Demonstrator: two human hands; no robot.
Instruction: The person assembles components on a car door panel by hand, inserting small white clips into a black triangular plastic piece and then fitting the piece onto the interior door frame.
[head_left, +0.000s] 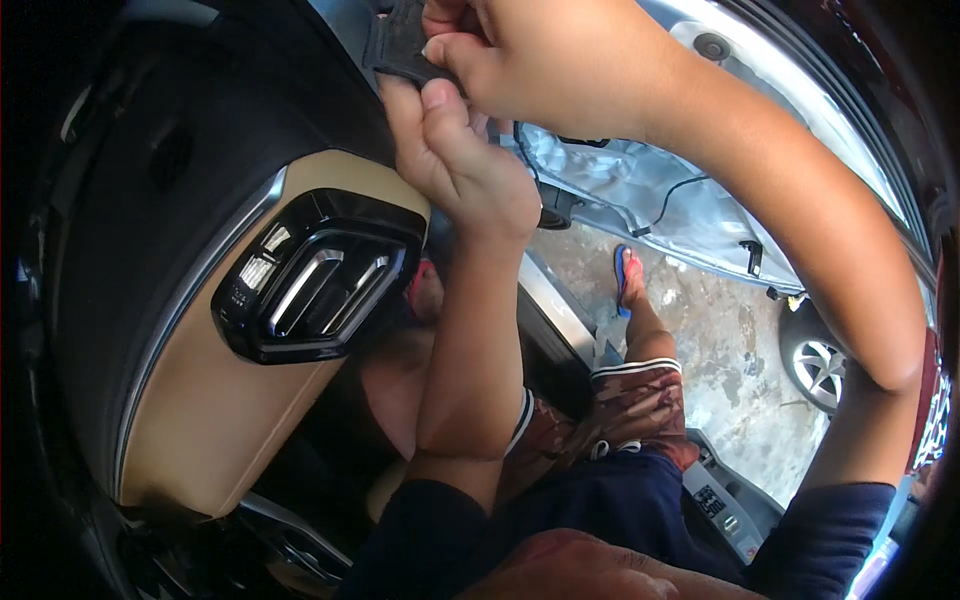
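Note:
Both hands meet at the top of the view, by the far corner of the dashboard and the door opening. My left hand [468, 170] is closed on the lower edge of a black, flap-like piece [398, 48], its thumb pointing up and its forefinger under that edge. Just above it, my right hand [540, 65] pinches the same piece, thumb pressed on its face and the other fingers curled. The piece looks like dark fabric or soft trim; its upper part runs out of view, so its kind cannot be told.
To the left lies a tan and black dashboard [190, 440] with a glossy black vent panel [320, 280]. An opened-up door [690, 215] with silvery lining and loose wires is at the right. Below it are concrete floor [720, 340] and a wheel [815, 358].

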